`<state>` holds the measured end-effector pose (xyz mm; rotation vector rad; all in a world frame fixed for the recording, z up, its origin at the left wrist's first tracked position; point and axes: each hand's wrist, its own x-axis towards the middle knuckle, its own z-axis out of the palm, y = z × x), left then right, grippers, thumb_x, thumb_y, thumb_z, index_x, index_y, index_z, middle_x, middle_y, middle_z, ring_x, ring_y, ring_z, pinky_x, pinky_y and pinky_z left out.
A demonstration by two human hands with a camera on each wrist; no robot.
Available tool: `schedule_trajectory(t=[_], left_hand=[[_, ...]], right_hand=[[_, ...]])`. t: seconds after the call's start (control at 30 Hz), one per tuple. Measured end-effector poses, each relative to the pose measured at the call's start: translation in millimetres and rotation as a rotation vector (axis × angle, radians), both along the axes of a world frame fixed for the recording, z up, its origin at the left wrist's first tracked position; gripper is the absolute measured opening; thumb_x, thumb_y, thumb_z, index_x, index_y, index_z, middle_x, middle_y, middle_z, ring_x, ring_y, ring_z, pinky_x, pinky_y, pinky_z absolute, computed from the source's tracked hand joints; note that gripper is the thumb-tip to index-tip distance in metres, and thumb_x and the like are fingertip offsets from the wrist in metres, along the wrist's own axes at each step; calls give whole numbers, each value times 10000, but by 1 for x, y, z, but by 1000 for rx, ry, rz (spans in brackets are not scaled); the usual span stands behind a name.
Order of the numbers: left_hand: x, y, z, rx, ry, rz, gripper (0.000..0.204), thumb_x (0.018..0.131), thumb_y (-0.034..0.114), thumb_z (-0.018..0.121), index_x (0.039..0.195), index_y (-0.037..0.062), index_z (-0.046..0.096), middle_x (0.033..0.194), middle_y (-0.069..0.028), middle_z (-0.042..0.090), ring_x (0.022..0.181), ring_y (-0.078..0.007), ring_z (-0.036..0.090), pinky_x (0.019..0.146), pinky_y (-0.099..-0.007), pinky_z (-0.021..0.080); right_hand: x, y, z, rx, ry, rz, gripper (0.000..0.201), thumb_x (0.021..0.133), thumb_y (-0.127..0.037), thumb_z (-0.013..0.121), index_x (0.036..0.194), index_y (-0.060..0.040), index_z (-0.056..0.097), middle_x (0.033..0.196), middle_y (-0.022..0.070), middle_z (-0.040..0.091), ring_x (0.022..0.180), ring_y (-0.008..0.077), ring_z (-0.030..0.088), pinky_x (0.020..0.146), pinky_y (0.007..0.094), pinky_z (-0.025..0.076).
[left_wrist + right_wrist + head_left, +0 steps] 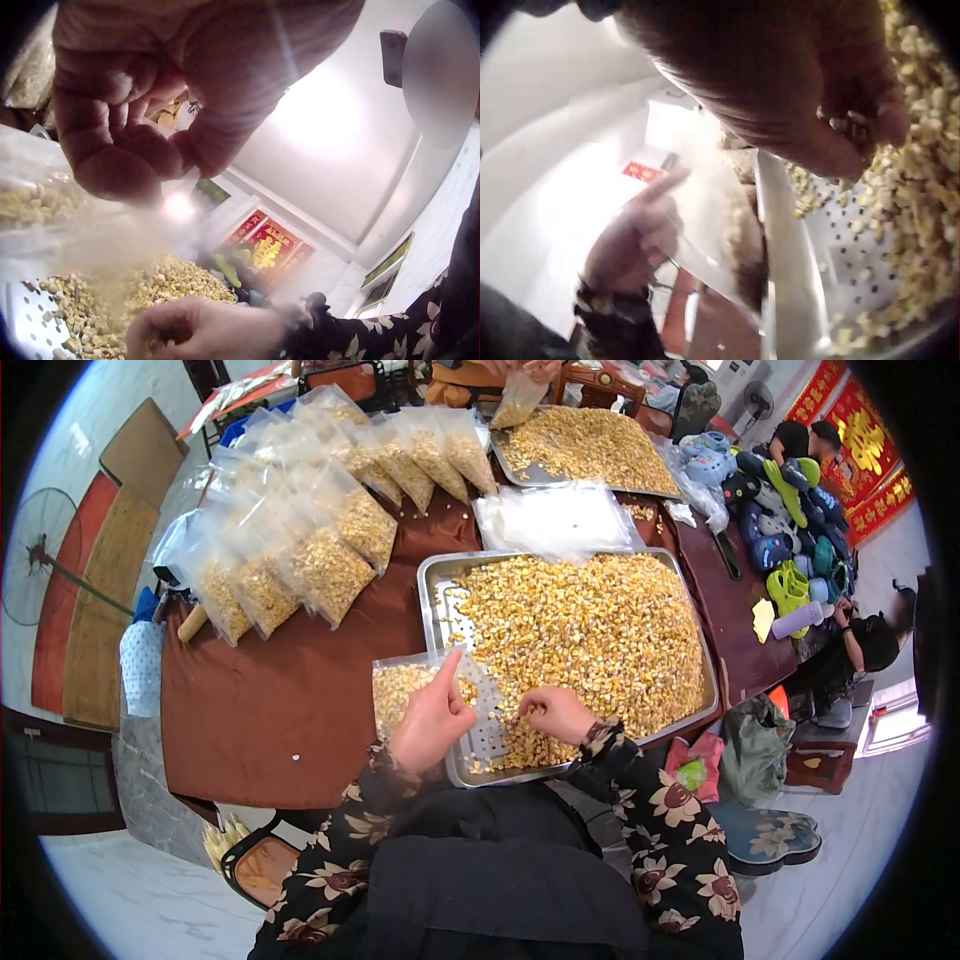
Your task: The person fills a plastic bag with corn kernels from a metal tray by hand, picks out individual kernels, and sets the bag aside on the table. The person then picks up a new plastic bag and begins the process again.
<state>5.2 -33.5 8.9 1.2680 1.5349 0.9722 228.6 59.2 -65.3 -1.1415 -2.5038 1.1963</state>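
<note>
A perforated metal tray [432, 575] holds a heap of yellow corn kernels [585, 630]. My left hand [432, 715] pinches the mouth of a clear plastic bag [398, 685] at the tray's left rim, index finger pointing out. The bag is partly filled with kernels. My right hand [555, 712] is curled over kernels at the near edge of the heap, a few held in its fingers. The left wrist view shows the left hand [142, 112] gripping the bag [45, 214]. The right wrist view shows the right hand [780, 82] on the kernels [922, 187] beside the tray rim [784, 255].
Several filled bags [300, 550] lie across the brown table [270, 710] to the left. A stack of empty bags [555, 520] lies behind the tray. A second tray of kernels [590, 450] is at the back, with another person's hands [525, 370]. Shoes [785, 520] crowd the right.
</note>
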Motion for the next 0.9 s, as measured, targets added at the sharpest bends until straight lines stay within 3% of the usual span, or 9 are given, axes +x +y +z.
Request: schedule_trajectory(t=[0.03, 0.1, 0.27, 0.37, 0.6, 0.7, 0.77, 0.8, 0.9], left_hand=[[1, 0, 0, 3, 11, 0, 699, 728, 41, 577, 1369, -10, 305, 640, -72, 487, 574, -154, 500, 580, -299, 432], [2, 1, -2, -15, 0, 0, 698, 727, 41, 579, 1368, -12, 306, 643, -75, 490, 578, -155, 506, 581, -301, 433], [4, 0, -3, -34, -8, 2, 710, 724, 43, 582, 1372, -13, 298, 647, -73, 497, 585, -156, 517, 583, -305, 437], [3, -1, -6, 35, -22, 22, 699, 731, 16, 569, 1378, -10, 304, 626, -20, 484, 538, -83, 483, 515, -245, 426], [0, -2, -3, 19, 15, 6, 704, 728, 11, 572, 1381, 2, 308, 651, -30, 480, 575, -91, 475, 551, -256, 427], [-11, -4, -2, 15, -29, -37, 682, 741, -3, 561, 1379, 3, 319, 668, -9, 480, 581, -72, 465, 552, -228, 417], [-29, -8, 7, 9, -75, -63, 664, 749, -12, 553, 1375, 3, 330, 676, 8, 476, 587, -60, 459, 552, -212, 412], [-41, -12, 19, 9, -71, -123, 646, 757, -21, 540, 1371, 4, 341, 685, 25, 458, 591, -47, 452, 550, -199, 409], [-73, -25, 37, 1, -114, -172, 590, 772, -38, 507, 1349, 8, 392, 718, 54, 427, 591, -24, 435, 544, -182, 405]], right_hand=[[-5, 4, 16, 0, 1, 0, 152, 733, -105, 599, 874, -77, 649, 723, 87, 622, 671, 239, 612, 623, 331, 489], [-20, 9, 56, -513, 68, -204, 169, 794, -103, 618, 952, -43, 621, 753, 32, 602, 649, 107, 586, 593, 249, 475], [-52, 0, 88, -619, 339, -202, 180, 844, -102, 597, 1000, -12, 600, 769, 16, 586, 623, 63, 568, 574, 200, 472], [-68, -9, 86, -622, 422, -196, 264, 847, -132, 569, 1069, 8, 595, 740, 42, 595, 589, 87, 569, 545, 237, 470], [-64, -9, 100, -267, 261, -73, 265, 882, -165, 515, 1047, 17, 613, 904, 139, 659, 750, 246, 640, 689, 327, 498], [-51, 2, 84, 93, 85, -72, 219, 877, -169, 543, 1005, -30, 654, 979, 113, 658, 773, 239, 635, 672, 307, 499], [-48, 1, 79, 602, 44, -80, 183, 835, -145, 562, 919, -19, 664, 917, 153, 651, 789, 315, 622, 709, 352, 495], [-47, 3, 88, 184, -113, -171, 195, 813, -132, 573, 953, -27, 660, 922, 160, 653, 830, 318, 623, 738, 377, 493], [-42, 12, 72, 159, -45, -154, 217, 800, -119, 579, 985, -37, 658, 922, 168, 653, 835, 325, 624, 760, 361, 495]])
